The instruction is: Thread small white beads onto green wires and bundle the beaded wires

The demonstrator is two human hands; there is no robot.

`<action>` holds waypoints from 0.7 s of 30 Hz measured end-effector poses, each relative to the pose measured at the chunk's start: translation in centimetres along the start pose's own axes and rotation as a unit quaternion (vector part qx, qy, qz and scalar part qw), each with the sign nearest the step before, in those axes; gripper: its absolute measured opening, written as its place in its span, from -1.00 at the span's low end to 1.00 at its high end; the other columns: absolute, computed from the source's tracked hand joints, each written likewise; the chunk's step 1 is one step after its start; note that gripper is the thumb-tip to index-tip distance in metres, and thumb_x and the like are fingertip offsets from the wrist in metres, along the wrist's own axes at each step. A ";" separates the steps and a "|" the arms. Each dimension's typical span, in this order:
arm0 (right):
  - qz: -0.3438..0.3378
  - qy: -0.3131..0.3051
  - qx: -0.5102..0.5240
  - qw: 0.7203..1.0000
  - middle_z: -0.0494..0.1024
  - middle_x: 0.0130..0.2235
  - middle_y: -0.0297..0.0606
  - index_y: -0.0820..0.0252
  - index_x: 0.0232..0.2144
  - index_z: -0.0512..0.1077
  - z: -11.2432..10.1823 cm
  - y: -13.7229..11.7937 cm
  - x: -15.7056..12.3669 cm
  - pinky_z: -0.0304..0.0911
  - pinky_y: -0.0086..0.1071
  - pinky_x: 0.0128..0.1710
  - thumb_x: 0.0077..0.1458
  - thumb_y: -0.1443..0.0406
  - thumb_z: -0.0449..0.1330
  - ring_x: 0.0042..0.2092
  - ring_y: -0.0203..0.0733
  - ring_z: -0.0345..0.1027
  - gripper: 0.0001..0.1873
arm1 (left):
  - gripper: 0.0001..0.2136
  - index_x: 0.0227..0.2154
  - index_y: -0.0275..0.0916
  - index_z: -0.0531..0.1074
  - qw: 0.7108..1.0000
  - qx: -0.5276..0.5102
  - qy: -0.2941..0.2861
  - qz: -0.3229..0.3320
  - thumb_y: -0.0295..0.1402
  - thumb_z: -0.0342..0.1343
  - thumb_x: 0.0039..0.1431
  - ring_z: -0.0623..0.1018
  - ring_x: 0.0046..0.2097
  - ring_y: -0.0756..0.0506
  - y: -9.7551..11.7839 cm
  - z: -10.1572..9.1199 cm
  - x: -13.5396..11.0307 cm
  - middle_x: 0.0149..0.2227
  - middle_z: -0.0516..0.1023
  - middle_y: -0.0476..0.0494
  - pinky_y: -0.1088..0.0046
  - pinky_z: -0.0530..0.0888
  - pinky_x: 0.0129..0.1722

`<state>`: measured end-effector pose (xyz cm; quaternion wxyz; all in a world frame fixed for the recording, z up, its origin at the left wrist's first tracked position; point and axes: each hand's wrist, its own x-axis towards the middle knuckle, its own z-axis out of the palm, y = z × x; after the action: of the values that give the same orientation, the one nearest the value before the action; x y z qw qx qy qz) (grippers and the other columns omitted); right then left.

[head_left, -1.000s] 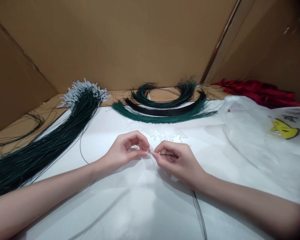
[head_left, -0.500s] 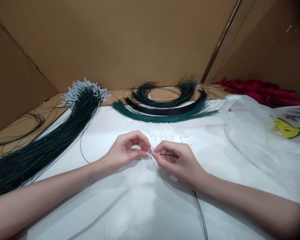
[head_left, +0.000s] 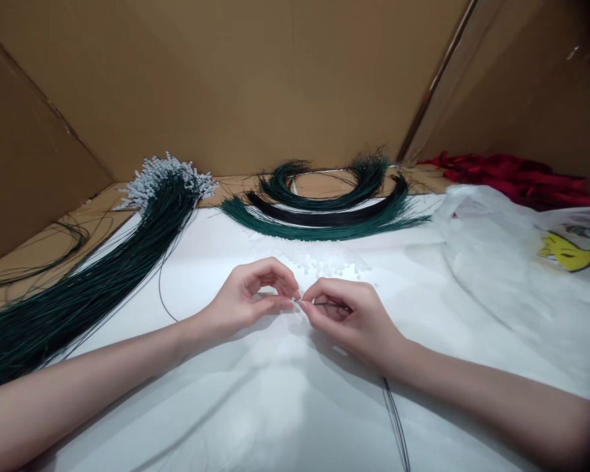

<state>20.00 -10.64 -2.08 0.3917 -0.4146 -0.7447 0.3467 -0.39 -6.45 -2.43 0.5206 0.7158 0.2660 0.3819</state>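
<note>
My right hand (head_left: 356, 318) pinches several thin dark wires (head_left: 397, 426) between thumb and index finger; their long ends come out below the wrist toward the near edge. Tip to tip with it, my left hand (head_left: 255, 292) has thumb and index finger closed at the wire ends, on what looks like a small white bead (head_left: 295, 301), mostly covered by the fingertips. Just beyond both hands, loose white beads (head_left: 324, 262) are scattered over the white sheet (head_left: 255, 406).
At left lies a thick bundle of dark green wires (head_left: 103, 282) with white beaded tips (head_left: 164, 180). Curved bundles of green and black wire (head_left: 319, 229) lie at the back. A clear plastic bag (head_left: 501, 262) and red fabric (head_left: 511, 180) are at right. Cardboard walls (head_left: 255, 85) surround the table.
Hardly anything differs. The left fingertips have shifted slightly right, closer to the right fingertips; both hands keep their pinch.
</note>
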 end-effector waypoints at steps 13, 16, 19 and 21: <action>-0.014 0.007 -0.020 1.000 0.25 -0.57 -0.44 0.24 -0.44 0.45 0.0 0.1 0.0 -0.02 -0.49 -0.55 0.14 0.39 0.17 -0.54 -0.42 0.01 -0.89 | -0.85 -0.27 -0.26 0.48 1.000 0.005 0.003 0.003 -0.46 0.31 0.11 0.55 -0.23 -0.02 0.0 -0.1 0.0 -0.30 0.56 -0.08 0.45 0.51 -0.16; -0.015 0.008 -0.021 1.000 0.26 -0.57 -0.44 0.24 -0.44 0.45 -0.1 0.0 0.0 -0.01 -0.49 -0.54 0.13 0.40 0.17 -0.53 -0.42 0.02 -0.89 | -0.86 -0.27 -0.25 0.48 1.000 0.003 0.002 0.007 -0.47 0.30 0.11 0.54 -0.23 -0.01 0.0 0.0 -0.1 -0.30 0.55 -0.07 0.45 0.51 -0.15; -0.014 0.009 -0.022 1.000 0.25 -0.58 -0.44 0.24 -0.45 0.45 -0.1 -0.1 0.0 -0.01 -0.49 -0.54 0.12 0.41 0.17 -0.53 -0.42 0.02 -0.89 | -0.86 -0.27 -0.25 0.48 1.000 0.001 0.001 0.012 -0.48 0.30 0.12 0.54 -0.23 -0.01 0.0 -0.1 -0.2 -0.30 0.56 -0.07 0.46 0.51 -0.15; -0.016 0.010 -0.021 1.000 0.24 -0.58 -0.45 0.24 -0.45 0.45 -0.1 -0.1 0.1 -0.02 -0.49 -0.54 0.11 0.42 0.17 -0.54 -0.42 0.01 -0.89 | -0.86 -0.28 -0.25 0.48 1.000 0.000 0.004 0.012 -0.48 0.30 0.11 0.55 -0.23 -0.01 0.0 -0.1 -0.2 -0.30 0.56 -0.07 0.46 0.51 -0.15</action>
<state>20.03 -10.56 -1.96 0.3963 -0.4138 -0.7542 0.3206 -0.57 -6.56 -2.50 0.5149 0.7174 0.2594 0.3910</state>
